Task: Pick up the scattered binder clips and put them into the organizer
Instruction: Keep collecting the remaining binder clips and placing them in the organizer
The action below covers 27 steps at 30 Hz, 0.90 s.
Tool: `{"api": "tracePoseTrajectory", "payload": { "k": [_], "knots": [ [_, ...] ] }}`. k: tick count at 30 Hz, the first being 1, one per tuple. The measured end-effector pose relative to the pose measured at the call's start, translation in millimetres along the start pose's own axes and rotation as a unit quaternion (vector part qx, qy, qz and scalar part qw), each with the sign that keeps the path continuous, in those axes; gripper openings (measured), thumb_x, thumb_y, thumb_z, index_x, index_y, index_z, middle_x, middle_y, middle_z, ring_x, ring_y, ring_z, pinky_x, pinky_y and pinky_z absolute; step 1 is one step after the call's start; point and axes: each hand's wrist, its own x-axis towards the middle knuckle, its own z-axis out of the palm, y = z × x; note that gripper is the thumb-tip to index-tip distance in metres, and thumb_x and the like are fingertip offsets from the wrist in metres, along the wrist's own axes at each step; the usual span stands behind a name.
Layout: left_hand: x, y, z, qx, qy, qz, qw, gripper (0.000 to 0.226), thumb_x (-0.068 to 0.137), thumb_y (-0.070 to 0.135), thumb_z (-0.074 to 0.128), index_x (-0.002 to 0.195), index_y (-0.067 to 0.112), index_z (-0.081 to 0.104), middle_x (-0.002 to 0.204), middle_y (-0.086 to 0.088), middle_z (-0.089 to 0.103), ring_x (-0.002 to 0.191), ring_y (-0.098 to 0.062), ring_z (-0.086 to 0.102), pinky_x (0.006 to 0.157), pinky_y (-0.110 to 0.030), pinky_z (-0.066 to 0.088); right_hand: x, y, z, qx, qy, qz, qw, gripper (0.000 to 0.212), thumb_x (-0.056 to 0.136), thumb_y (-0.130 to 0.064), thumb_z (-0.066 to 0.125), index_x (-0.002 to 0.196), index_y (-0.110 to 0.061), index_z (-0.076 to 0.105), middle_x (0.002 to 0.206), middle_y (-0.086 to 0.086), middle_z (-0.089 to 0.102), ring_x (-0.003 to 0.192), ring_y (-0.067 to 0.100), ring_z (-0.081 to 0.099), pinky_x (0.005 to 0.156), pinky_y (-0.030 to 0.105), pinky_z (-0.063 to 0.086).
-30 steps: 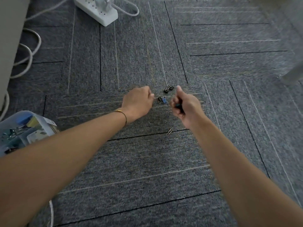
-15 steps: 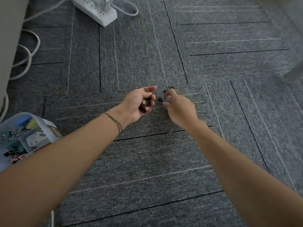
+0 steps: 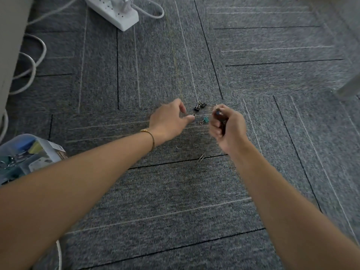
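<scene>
Two black binder clips [image 3: 199, 106] lie together on the grey carpet, with a teal binder clip [image 3: 205, 120] just below them. My left hand [image 3: 168, 121] hovers palm down to their left. Its thumb and forefinger are spread, and a small clip [image 3: 194, 114] sits at the thumb tip. Its other fingers and palm are hidden. To the right of the teal clip, my right hand [image 3: 228, 126] is raised slightly, its curled fingers gripping a bunch of dark binder clips [image 3: 220, 118]. The clear plastic organizer [image 3: 45, 151] sits at the left edge, partly behind my left forearm.
A silver paper clip [image 3: 201, 158] lies on the carpet below my hands. A white power strip [image 3: 116, 14] with cables lies at the top left, beside a grey cabinet side [image 3: 9, 45]. A metal furniture leg [image 3: 348, 90] stands at the right edge.
My hands have drawn apart. The left turned palm down from showing dark clips in its palm. The right pulled back to the right and up, holding dark clips.
</scene>
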Motion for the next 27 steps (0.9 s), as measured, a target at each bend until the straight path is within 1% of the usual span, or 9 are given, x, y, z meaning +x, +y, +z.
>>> {"api": "tracePoseTrajectory", "payload": {
  "k": [4,8,11,13,16,18,20,24,27],
  "knots": [
    [5,8,5,0.136,-0.004,0.056,0.989,0.041,0.092,0.061,0.062,0.102,0.024,0.048,0.074,0.005,0.059,0.063,-0.011,0.054,0.056,-0.032,0.044,1,-11,-2,0.055,-0.002,0.032,0.998,0.042,0.101,-0.040,0.045,0.066,-0.018,0.047,0.060,0.000,0.041,0.046,0.013,0.033,0.038,0.027,0.021],
    [10,6,7,0.163,0.002,0.086,0.983,0.028,0.103,0.048,0.051,0.103,0.020,0.050,0.076,0.000,0.061,0.062,-0.014,0.054,0.056,-0.032,0.042,5,-23,0,0.024,0.047,0.076,0.996,0.032,0.102,-0.028,0.056,0.072,-0.016,0.054,0.062,-0.002,0.052,0.046,0.009,0.039,0.040,0.021,0.028],
    [8,4,7,0.050,-0.022,0.077,0.996,0.021,0.109,0.033,0.042,0.100,0.018,0.054,0.071,0.004,0.057,0.058,-0.011,0.050,0.051,-0.026,0.034,10,-23,0,-0.104,0.065,0.067,0.990,0.021,0.104,-0.015,0.049,0.091,-0.009,0.064,0.068,0.000,0.058,0.046,0.005,0.043,0.039,0.017,0.030],
    [6,3,5,-0.168,-0.067,0.011,0.983,0.022,0.109,0.022,0.038,0.096,0.016,0.056,0.064,0.004,0.051,0.052,-0.011,0.043,0.046,-0.023,0.033,14,-17,-4,-0.231,0.086,0.044,0.968,0.022,0.105,-0.011,0.047,0.094,-0.008,0.066,0.073,0.001,0.059,0.048,0.005,0.043,0.036,0.016,0.031],
    [-1,2,-3,-0.509,-0.159,-0.090,0.841,0.027,0.102,0.014,0.032,0.087,0.013,0.054,0.060,0.001,0.045,0.050,-0.013,0.037,0.038,-0.022,0.025,20,-8,-8,-0.392,0.106,0.025,0.913,0.039,0.105,-0.031,0.050,0.071,-0.014,0.060,0.061,-0.003,0.050,0.045,0.008,0.034,0.037,0.018,0.028],
    [-5,1,-7,-0.611,-0.198,-0.105,0.759,0.030,0.097,0.021,0.030,0.078,0.013,0.052,0.064,-0.002,0.047,0.052,-0.015,0.039,0.040,-0.022,0.023,22,-6,-5,-0.498,0.121,-0.001,0.858,0.052,0.102,-0.047,0.050,0.059,-0.019,0.048,0.051,-0.005,0.042,0.041,0.011,0.031,0.041,0.020,0.027],
    [-6,1,-8,-0.648,-0.208,-0.130,0.721,0.040,0.098,0.032,0.032,0.067,0.015,0.050,0.067,-0.004,0.052,0.054,-0.016,0.043,0.040,-0.021,0.024,24,-3,1,-0.619,0.139,-0.047,0.772,0.057,0.100,-0.054,0.048,0.055,-0.019,0.045,0.049,-0.005,0.043,0.040,0.014,0.035,0.046,0.022,0.031],
    [0,6,-6,-0.613,-0.157,-0.214,0.744,0.050,0.100,0.033,0.047,0.052,0.020,0.043,0.061,-0.002,0.052,0.049,-0.013,0.044,0.034,-0.019,0.024,24,7,14,-0.737,0.138,-0.110,0.653,0.057,0.102,-0.053,0.042,0.058,-0.017,0.046,0.051,-0.005,0.043,0.043,0.014,0.038,0.049,0.024,0.036],
    [6,8,-5,-0.521,-0.109,-0.239,0.812,0.046,0.103,0.034,0.052,0.060,0.022,0.042,0.055,0.004,0.042,0.043,-0.009,0.035,0.033,-0.019,0.020,22,13,18,-0.786,0.138,-0.160,0.581,0.054,0.102,-0.043,0.043,0.057,-0.015,0.045,0.051,-0.004,0.044,0.043,0.012,0.040,0.045,0.023,0.028]
  ]
}}
